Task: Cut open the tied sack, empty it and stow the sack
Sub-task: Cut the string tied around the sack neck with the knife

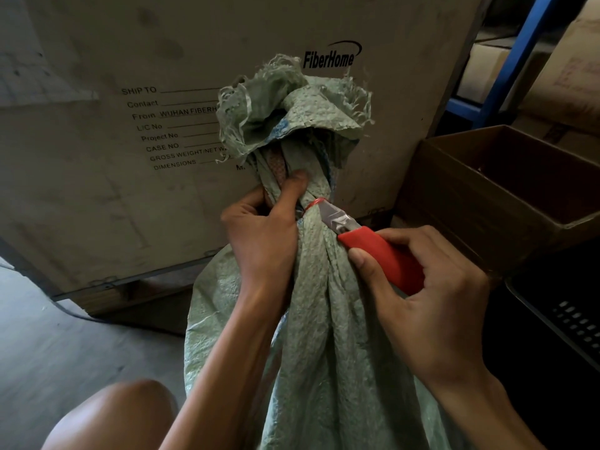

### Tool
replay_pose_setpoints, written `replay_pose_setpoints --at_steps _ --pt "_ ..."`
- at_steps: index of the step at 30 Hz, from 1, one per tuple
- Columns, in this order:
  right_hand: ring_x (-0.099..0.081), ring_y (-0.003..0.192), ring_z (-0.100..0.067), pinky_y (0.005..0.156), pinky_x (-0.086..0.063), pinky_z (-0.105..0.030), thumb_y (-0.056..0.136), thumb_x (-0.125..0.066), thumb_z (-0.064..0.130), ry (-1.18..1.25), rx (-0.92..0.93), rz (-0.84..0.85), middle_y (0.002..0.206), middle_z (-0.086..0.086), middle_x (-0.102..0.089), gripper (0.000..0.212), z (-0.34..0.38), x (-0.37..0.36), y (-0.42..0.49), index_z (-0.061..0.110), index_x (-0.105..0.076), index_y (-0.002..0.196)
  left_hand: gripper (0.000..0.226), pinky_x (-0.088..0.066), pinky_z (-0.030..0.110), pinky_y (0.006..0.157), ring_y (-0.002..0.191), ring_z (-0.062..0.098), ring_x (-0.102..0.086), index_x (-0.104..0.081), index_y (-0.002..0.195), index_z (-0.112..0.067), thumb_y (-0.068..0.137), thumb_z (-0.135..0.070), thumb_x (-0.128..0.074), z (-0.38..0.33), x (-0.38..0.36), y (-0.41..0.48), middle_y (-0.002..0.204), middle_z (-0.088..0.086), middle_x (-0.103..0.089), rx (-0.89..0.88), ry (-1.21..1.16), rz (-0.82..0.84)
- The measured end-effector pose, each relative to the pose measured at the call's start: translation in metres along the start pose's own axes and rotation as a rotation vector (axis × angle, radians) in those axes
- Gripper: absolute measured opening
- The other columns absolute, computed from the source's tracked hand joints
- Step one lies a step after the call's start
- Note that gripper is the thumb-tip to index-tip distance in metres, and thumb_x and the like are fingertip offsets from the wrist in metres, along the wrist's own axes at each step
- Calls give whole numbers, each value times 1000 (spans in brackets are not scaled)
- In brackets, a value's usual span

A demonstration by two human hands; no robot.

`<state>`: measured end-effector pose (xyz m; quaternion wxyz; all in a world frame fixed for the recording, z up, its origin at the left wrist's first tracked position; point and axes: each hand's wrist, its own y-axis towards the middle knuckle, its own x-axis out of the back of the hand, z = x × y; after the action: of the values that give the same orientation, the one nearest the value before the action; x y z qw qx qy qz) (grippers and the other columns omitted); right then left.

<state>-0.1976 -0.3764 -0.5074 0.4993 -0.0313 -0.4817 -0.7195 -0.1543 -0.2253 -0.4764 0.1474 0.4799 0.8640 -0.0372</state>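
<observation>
The left hand [259,235] grips the sack [318,336] neck; the right hand [431,306] holds a knife [373,246], blade at the red tie [316,203]. The sack stands on the floor against a crate [130,125]. Woven cloth looks soft and slippery; the bunched neck seems the best hold.

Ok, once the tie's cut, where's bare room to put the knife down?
Bare floor lies left of the sack, bordered by the FiberHome crate and your knee. The right is crowded: open cardboard box and black slotted bin sit close; left hand and right hand fill the sack's neck.
</observation>
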Motion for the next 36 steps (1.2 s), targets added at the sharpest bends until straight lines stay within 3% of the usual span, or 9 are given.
replay_pose_setpoints --at_steps 7,17,25,30,36 --pt "-67 87 -16 72 -55 -34 90 -73 49 -84 104 -44 98 1 -71 39 -4 -2 -2 13 -75 105 32 -41 21 48 49 11 -53 -67 56 -13 84 -20 -79 0 2 1 50 -4 -61 8 38 -24" --pt "-63 83 -8 71 -49 -19 89 -74 49 -20 48 -29 95 4 -69 36 -5 -6 -2 16 -74 102 35 -36 18 45 46 6 -46 -63 53 -15 84 -18 -78 3 -1 1 45 -8 -55 31 13 -43" --pt "-64 79 -11 65 -52 -30 86 -74 50 -62 58 -45 92 4 -70 34 -5 -5 0 18 -76 98 20 -39 19 46 58 14 -51 -73 71 -4 83 -19 -79 6 -1 3 65 11 -61 78 23 -56" --pt "-65 76 -12 63 -52 -30 85 -73 52 -75 64 -50 90 4 -70 36 -5 -3 0 18 -76 96 23 -35 19 44 55 13 -47 -70 66 -6 83 -19 -79 5 -1 2 60 8 -56 80 44 -59" --pt "-65 74 -14 62 -52 -34 84 -72 52 -76 52 -48 88 4 -70 36 -6 -3 1 18 -76 94 36 -34 16 43 43 6 -43 -62 51 -15 83 -20 -79 6 -1 2 42 -8 -52 87 62 -54"
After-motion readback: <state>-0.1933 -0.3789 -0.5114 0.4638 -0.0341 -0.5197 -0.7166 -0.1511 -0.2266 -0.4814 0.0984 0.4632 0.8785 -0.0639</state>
